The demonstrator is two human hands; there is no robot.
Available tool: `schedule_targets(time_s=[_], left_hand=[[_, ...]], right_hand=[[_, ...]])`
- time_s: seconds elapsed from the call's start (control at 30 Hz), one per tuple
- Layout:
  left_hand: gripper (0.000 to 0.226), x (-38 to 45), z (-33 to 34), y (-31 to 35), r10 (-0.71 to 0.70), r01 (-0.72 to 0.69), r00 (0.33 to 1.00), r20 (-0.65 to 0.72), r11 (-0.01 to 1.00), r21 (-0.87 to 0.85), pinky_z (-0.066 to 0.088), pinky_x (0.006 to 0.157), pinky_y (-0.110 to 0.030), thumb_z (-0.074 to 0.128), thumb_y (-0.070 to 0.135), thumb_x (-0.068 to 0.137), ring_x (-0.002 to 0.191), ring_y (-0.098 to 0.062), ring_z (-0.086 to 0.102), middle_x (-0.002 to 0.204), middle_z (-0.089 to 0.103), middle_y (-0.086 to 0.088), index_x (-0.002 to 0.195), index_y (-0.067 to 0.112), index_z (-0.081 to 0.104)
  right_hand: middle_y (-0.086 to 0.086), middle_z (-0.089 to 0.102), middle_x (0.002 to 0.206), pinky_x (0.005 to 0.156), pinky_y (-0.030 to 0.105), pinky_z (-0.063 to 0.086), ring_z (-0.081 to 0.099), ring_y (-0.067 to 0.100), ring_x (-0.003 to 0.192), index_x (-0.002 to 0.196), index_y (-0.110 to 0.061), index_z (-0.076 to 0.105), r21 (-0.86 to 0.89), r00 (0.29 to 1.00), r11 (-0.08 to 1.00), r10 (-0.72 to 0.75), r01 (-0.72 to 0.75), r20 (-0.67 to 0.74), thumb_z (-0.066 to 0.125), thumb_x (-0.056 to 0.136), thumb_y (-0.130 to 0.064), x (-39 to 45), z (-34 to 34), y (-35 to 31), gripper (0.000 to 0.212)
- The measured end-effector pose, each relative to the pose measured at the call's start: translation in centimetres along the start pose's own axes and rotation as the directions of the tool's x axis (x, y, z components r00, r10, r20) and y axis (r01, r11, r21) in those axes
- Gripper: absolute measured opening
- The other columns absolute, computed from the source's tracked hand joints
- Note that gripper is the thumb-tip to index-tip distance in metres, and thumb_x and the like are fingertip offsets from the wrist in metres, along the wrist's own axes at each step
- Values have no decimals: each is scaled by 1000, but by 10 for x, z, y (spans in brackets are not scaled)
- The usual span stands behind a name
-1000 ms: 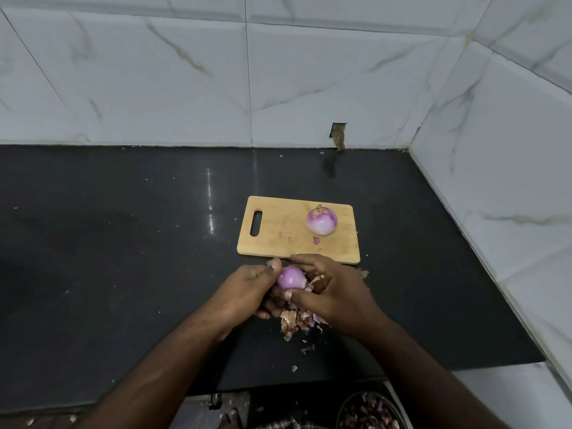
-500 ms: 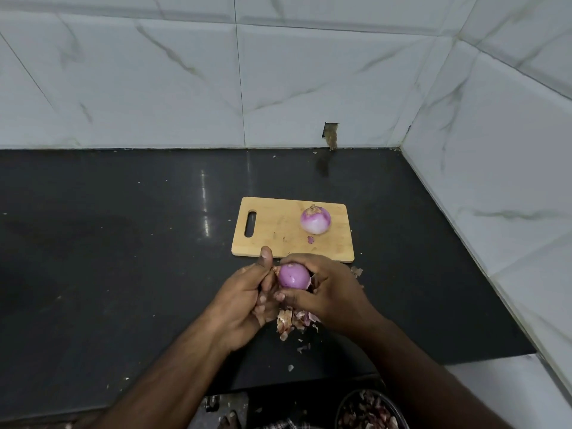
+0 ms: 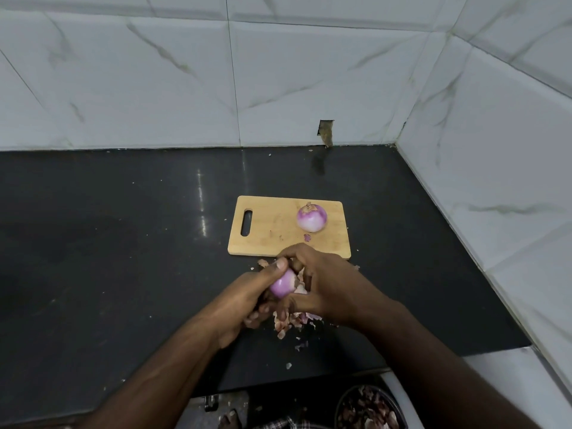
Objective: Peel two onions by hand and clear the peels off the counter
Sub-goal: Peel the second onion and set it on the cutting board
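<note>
Head view, onion [image 3: 283, 286] gripped between both hands

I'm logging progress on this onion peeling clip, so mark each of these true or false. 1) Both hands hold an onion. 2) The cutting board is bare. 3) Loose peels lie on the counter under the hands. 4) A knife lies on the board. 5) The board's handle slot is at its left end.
1) True: the left hand and right hand both grip the held onion.
2) False: a second onion sits on the cutting board, near its right end.
3) True: a pile of peels lies on the black counter below the hands.
4) False: no knife is visible anywhere.
5) True: the handle slot is at the left end.
</note>
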State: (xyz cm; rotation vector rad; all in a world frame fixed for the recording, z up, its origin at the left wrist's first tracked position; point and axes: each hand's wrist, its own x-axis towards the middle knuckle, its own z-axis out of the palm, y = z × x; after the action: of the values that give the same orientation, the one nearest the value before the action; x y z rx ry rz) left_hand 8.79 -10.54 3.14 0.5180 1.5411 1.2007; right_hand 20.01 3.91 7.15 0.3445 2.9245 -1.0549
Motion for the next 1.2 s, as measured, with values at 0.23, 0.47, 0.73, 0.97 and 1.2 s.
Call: schedule_targets(time_s=[0.23,0.47,0.73,0.97,1.2], left_hand=[[71,0,2,-2,67,-69,992,-110,998,-15,19,49,-27,45,80,78,49,-12,26,54,38,0,69,11,60],[76,0,0,-5,169,-167,982,-85,985,36,25,48,-24,43,81,72,48,-10,30,54,40,2,77,6,58],[59,1,14,-2,199,-198,969,-145,980,23,33,52,-22,37,72,81,48,-8,41,52,49,9,65,21,60],[72,11,32,-9,255,-240,937,-238,966,91,53,85,-37,29,68,95,83,-17,72,85,77,-7,87,14,75],[72,24,30,-11,270,-228,819,-506,963,144,47,61,-34,41,66,94,57,-22,59,56,62,-3,60,6,60]], right_hand=[[-8,59,93,69,25,43,56,12,83,100,-23,56,-304,996,952,-4,31,87,41,102,-48,1,3,-5,29],[-12,57,67,65,23,40,52,3,64,70,-33,55,334,998,943,-19,1,52,44,103,-32,-3,7,8,35],[-9,70,105,84,32,54,65,10,97,124,-24,60,689,864,723,377,-51,-332,42,98,-50,16,12,0,41],[10,73,105,88,40,58,73,24,97,114,-22,62,866,888,497,376,47,-263,45,89,-64,36,27,-23,53],[12,72,113,91,39,58,71,19,105,117,-14,60,930,818,361,511,74,-263,49,99,-43,36,36,-22,37]])
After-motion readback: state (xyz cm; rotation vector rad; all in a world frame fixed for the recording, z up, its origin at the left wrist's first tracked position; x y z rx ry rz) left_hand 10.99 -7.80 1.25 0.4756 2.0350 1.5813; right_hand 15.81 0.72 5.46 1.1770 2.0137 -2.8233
